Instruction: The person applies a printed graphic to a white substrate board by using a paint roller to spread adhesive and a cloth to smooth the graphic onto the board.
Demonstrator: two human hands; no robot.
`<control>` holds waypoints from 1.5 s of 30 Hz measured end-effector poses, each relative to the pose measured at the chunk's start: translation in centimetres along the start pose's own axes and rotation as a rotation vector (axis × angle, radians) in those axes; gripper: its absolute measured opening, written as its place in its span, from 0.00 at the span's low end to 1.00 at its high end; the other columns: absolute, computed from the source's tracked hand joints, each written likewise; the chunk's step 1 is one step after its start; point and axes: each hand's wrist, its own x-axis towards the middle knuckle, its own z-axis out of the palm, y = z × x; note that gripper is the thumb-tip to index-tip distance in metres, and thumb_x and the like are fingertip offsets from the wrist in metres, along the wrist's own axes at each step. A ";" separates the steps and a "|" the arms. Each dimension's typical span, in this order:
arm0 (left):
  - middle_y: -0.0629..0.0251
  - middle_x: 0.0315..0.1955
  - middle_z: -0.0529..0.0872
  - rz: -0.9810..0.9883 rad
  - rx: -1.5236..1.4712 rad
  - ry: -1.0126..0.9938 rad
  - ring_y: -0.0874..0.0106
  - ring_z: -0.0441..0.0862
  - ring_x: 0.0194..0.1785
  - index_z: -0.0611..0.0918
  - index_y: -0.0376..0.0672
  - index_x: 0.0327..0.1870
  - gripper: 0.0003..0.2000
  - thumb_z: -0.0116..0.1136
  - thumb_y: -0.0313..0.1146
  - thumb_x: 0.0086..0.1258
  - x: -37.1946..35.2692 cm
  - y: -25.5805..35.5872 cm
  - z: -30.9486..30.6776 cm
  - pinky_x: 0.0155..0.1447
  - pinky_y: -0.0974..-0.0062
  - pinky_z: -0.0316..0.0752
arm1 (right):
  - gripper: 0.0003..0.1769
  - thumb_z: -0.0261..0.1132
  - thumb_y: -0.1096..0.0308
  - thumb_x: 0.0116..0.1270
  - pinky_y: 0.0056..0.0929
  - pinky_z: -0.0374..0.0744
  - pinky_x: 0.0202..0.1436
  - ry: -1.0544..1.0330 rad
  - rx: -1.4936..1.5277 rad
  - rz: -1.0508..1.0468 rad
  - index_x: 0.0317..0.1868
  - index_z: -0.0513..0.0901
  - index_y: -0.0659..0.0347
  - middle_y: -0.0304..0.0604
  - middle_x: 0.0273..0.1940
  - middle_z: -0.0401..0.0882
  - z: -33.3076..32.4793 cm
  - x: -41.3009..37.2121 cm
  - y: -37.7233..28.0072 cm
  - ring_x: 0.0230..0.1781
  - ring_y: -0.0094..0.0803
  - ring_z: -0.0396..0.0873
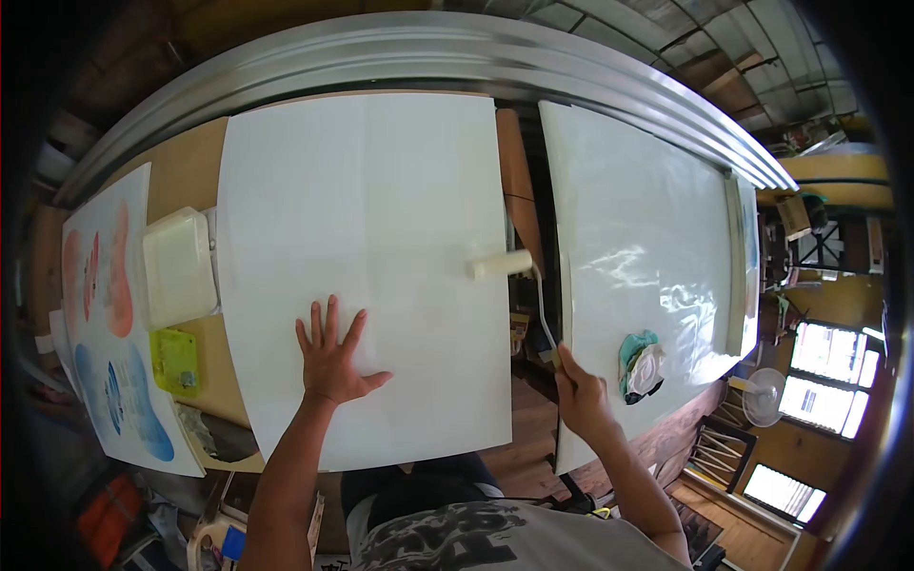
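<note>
A large white sheet (419,209) lies flat across the middle of the work surface. My left hand (333,359) rests on its lower part, palm down with the fingers spread. In my right hand (583,398) is the handle of a small paint roller (503,265), the fist wrapped round the grip. The roller's pale sleeve lies over the sheet's right edge, and its bent wire frame crosses the dark gap beside the sheet. A crumpled cloth (641,366) in teal, white and black sits on the glossy white panel to the right of that hand.
The glossy panel (609,209) stands right of the gap. At left are a translucent plastic tray (177,271), a yellow-green container (175,363) and a sheet printed in red and blue (103,381). Ridged metal (400,48) borders the far side. A fan (763,397) is at right.
</note>
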 end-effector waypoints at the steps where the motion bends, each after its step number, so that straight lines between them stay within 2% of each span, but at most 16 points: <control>1: 0.43 0.80 0.48 0.002 -0.001 0.001 0.37 0.43 0.81 0.66 0.57 0.77 0.55 0.71 0.71 0.45 0.0 0.0 0.0 0.75 0.27 0.38 | 0.25 0.59 0.72 0.72 0.35 0.81 0.44 0.002 0.038 -0.014 0.70 0.75 0.62 0.68 0.35 0.81 -0.4 -1.2 0.2 0.40 0.54 0.87; 4: 0.49 0.81 0.45 -0.032 -0.024 -0.029 0.40 0.39 0.82 0.62 0.63 0.79 0.56 0.72 0.70 0.45 0.0 -0.3 0.2 0.76 0.27 0.36 | 0.26 0.59 0.72 0.73 0.34 0.81 0.46 0.033 0.084 -0.087 0.70 0.74 0.61 0.67 0.36 0.81 -0.1 -1.7 0.1 0.41 0.48 0.88; 6: 0.43 0.79 0.50 0.005 -0.017 0.014 0.37 0.44 0.81 0.67 0.56 0.76 0.54 0.70 0.71 0.45 0.0 -0.3 0.3 0.75 0.26 0.38 | 0.25 0.59 0.71 0.73 0.34 0.81 0.47 0.058 0.092 -0.140 0.70 0.74 0.61 0.67 0.36 0.81 0.2 -0.7 -0.9 0.41 0.45 0.89; 8: 0.43 0.80 0.49 0.002 -0.021 0.011 0.37 0.44 0.81 0.67 0.56 0.77 0.54 0.70 0.71 0.46 0.0 -0.3 0.2 0.75 0.27 0.38 | 0.26 0.59 0.71 0.73 0.38 0.81 0.46 -0.077 0.079 0.054 0.71 0.74 0.59 0.67 0.36 0.81 1.1 2.7 -3.2 0.41 0.52 0.87; 10: 0.43 0.80 0.49 -0.005 -0.023 0.003 0.37 0.44 0.81 0.67 0.56 0.77 0.54 0.69 0.72 0.46 0.0 -0.4 0.2 0.75 0.27 0.38 | 0.26 0.58 0.71 0.73 0.43 0.81 0.45 0.035 0.007 -0.144 0.71 0.74 0.58 0.68 0.37 0.80 3.3 6.9 -3.2 0.41 0.59 0.84; 12: 0.44 0.80 0.49 0.013 -0.017 0.039 0.37 0.43 0.81 0.67 0.57 0.77 0.54 0.69 0.72 0.46 -0.1 -0.4 0.4 0.75 0.27 0.38 | 0.25 0.58 0.71 0.73 0.47 0.80 0.45 -0.005 -0.026 -0.036 0.70 0.74 0.58 0.67 0.37 0.81 3.7 11.6 -6.7 0.42 0.63 0.81; 13: 0.44 0.80 0.49 0.010 -0.017 0.035 0.37 0.43 0.81 0.67 0.57 0.77 0.54 0.69 0.72 0.46 -0.2 -0.5 0.5 0.75 0.27 0.38 | 0.24 0.57 0.70 0.73 0.48 0.80 0.45 0.094 0.011 -0.174 0.69 0.74 0.60 0.66 0.37 0.82 5.2 14.5 -5.9 0.42 0.61 0.83; 14: 0.44 0.80 0.49 0.008 -0.019 0.030 0.37 0.43 0.81 0.66 0.58 0.77 0.54 0.69 0.72 0.46 -0.2 -0.5 0.5 0.75 0.27 0.38 | 0.23 0.57 0.69 0.74 0.50 0.80 0.47 0.062 -0.037 -0.111 0.68 0.75 0.61 0.66 0.39 0.83 4.9 16.6 -8.1 0.43 0.62 0.82; 17: 0.45 0.80 0.48 0.005 -0.018 0.019 0.37 0.43 0.81 0.65 0.59 0.78 0.54 0.69 0.72 0.46 -0.1 -0.5 0.5 0.75 0.27 0.38 | 0.23 0.56 0.68 0.74 0.49 0.81 0.52 0.144 -0.035 -0.201 0.67 0.77 0.61 0.66 0.42 0.84 6.2 23.3 -10.4 0.46 0.63 0.83; 21: 0.46 0.81 0.46 -0.004 -0.021 -0.002 0.38 0.42 0.82 0.65 0.60 0.78 0.55 0.70 0.71 0.46 -0.1 -0.5 0.4 0.75 0.27 0.37 | 0.23 0.56 0.68 0.73 0.46 0.81 0.56 0.136 -0.036 -0.198 0.66 0.77 0.65 0.66 0.45 0.84 5.8 27.0 -13.3 0.50 0.60 0.83; 23: 0.47 0.81 0.46 -0.007 -0.025 0.001 0.39 0.41 0.82 0.65 0.60 0.78 0.55 0.71 0.71 0.45 -0.2 -0.5 0.4 0.75 0.27 0.37 | 0.23 0.56 0.68 0.73 0.46 0.81 0.57 0.123 -0.037 -0.193 0.66 0.77 0.67 0.65 0.47 0.84 5.8 27.1 -13.5 0.50 0.59 0.83; 30: 0.48 0.81 0.46 -0.012 -0.059 0.000 0.39 0.41 0.82 0.65 0.60 0.78 0.55 0.73 0.68 0.44 -0.2 -0.4 0.3 0.76 0.27 0.36 | 0.24 0.56 0.68 0.73 0.49 0.80 0.57 0.118 -0.092 -0.165 0.68 0.75 0.63 0.64 0.46 0.84 5.7 25.3 -14.1 0.50 0.61 0.83; 33: 0.48 0.81 0.45 -0.013 -0.070 0.005 0.39 0.41 0.82 0.65 0.60 0.78 0.55 0.73 0.68 0.44 -0.2 -0.5 0.4 0.76 0.27 0.36 | 0.24 0.56 0.68 0.73 0.50 0.80 0.54 0.057 -0.067 -0.141 0.69 0.74 0.63 0.66 0.44 0.84 6.2 21.8 -12.0 0.48 0.63 0.82; 37: 0.48 0.81 0.46 -0.024 -0.071 -0.009 0.39 0.41 0.82 0.65 0.60 0.78 0.55 0.73 0.68 0.44 -0.1 -0.5 0.1 0.76 0.28 0.36 | 0.25 0.57 0.71 0.73 0.44 0.82 0.50 -0.004 -0.040 -0.056 0.70 0.72 0.60 0.67 0.39 0.83 6.1 13.9 -9.4 0.44 0.62 0.83; 41: 0.48 0.81 0.46 -0.020 -0.102 -0.006 0.40 0.41 0.82 0.65 0.60 0.78 0.55 0.72 0.69 0.44 -0.2 -0.8 0.3 0.76 0.27 0.36 | 0.25 0.58 0.73 0.72 0.41 0.83 0.46 -0.004 0.075 -0.201 0.69 0.74 0.63 0.67 0.38 0.83 4.4 7.0 -5.7 0.42 0.62 0.84; 45: 0.47 0.81 0.46 -0.020 -0.109 -0.023 0.39 0.40 0.82 0.65 0.60 0.77 0.54 0.72 0.70 0.45 -0.2 -0.9 0.2 0.75 0.27 0.36 | 0.24 0.58 0.73 0.71 0.39 0.82 0.45 -0.046 0.010 -0.201 0.68 0.75 0.65 0.68 0.37 0.82 3.0 5.6 -5.3 0.41 0.62 0.84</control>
